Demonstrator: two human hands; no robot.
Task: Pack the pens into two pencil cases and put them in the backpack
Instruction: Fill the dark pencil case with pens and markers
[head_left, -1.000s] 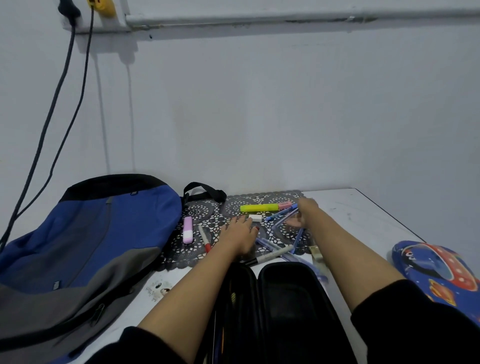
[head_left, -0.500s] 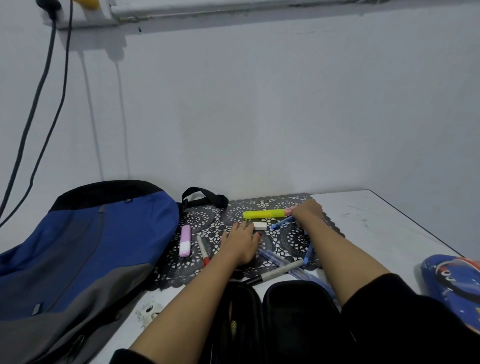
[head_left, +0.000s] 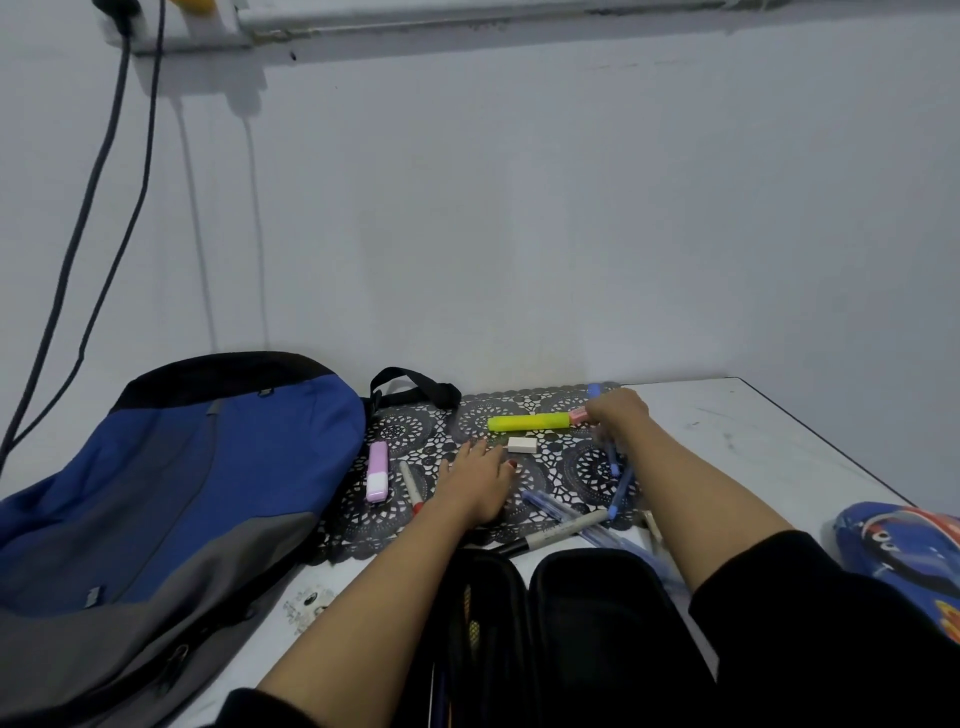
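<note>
Packing at an early stage, head view. The black pencil case (head_left: 571, 639) lies opened flat at the near table edge; a few thin items show in its left half, while its right half looks dark and, as far as can be told, empty. The second, printed blue pencil case (head_left: 904, 545) sits well apart at the right edge of the table (head_left: 753, 447), and whether it is open cannot be told.

Most writing items are still loose on the black lace mat (head_left: 524, 405): a yellow highlighter (head_left: 527, 422), a pink highlighter (head_left: 377, 470), a white eraser (head_left: 522, 445), a red-tipped marker (head_left: 410, 486), a grey marker (head_left: 561, 532) and several blue pens (head_left: 618, 488).

The left hand (head_left: 475, 480) rests flat on the mat, fingers spread, holding nothing visible. The right hand (head_left: 618, 410) is curled at the pink end of the yellow highlighter and appears to close round blue pens; blur hides the exact grip.

The blue and grey backpack (head_left: 171, 493) lies on the left, touching the mat's edge, with neither case in it. Judged remaining: gather the pens, fill and close both cases, stow them.
</note>
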